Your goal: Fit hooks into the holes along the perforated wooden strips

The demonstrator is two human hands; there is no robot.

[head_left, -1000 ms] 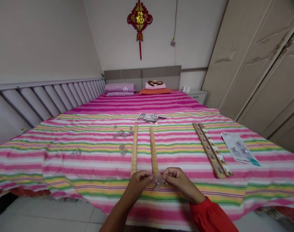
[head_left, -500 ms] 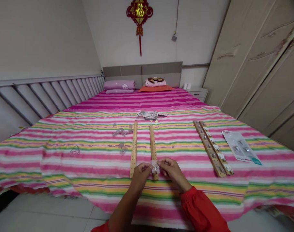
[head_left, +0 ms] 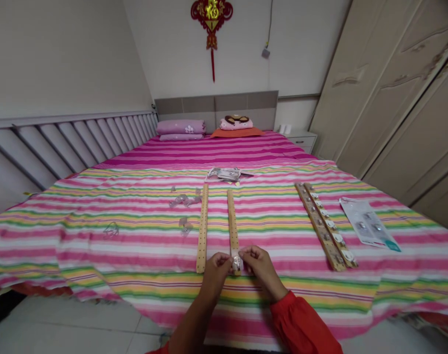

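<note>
A small clear adhesive hook (head_left: 237, 263) with a shiny metal part sits at the near end of a narrow wooden strip (head_left: 233, 221) with holes along it. My left hand (head_left: 217, 269) pinches its left edge between thumb and finger. On the opposite edge, the thumb and finger of my right hand (head_left: 259, 265) are closed too. Whether the hook lies flat against the wood I cannot tell. Parallel on the left lies a second perforated wooden strip (head_left: 202, 228).
Two strips bearing several hooks (head_left: 322, 226) lie at right, beside a hook package (head_left: 369, 225). Clear plastic pieces (head_left: 185, 200) are scattered left of the strips. Farther left is a thin wiry bundle (head_left: 111, 229). Packaging (head_left: 226, 174) lies beyond the strips on the striped bed cover (head_left: 135, 250).
Both hands have shifted slightly toward me with the adhesive hook, which now sits closer to the strip's near end. The camera view has tilted a little.
</note>
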